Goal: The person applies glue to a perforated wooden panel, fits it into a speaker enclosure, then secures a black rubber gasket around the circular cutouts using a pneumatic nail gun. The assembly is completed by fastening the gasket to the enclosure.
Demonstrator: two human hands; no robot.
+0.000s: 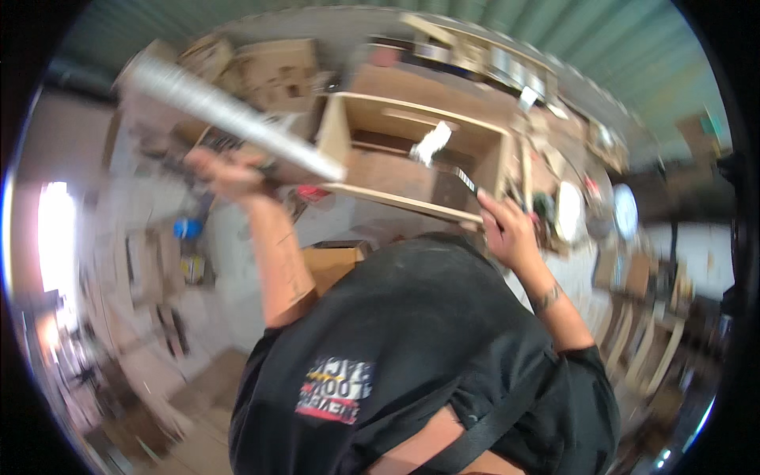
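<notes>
Over the bench, my right hand (508, 229) is closed round the dark handle of a small paint roller (431, 144) with a white sleeve. The roller hangs over an open wooden box (340, 134) with pale, thin edges; whether it touches the box is unclear. My left hand (229, 174) grips a long board (229, 115) with a white edge, raised and tilted on the left. The board's near end overlaps the box's left front corner in view. Motion smears the left hand and the board.
Cardboard boxes (277, 71) stand behind the board. To the right of the box lie tools, scraps and a round white lid-like disc (568, 212). A blue-topped container (188, 229) sits at the left. Wooden slats (645, 348) lean at the far right.
</notes>
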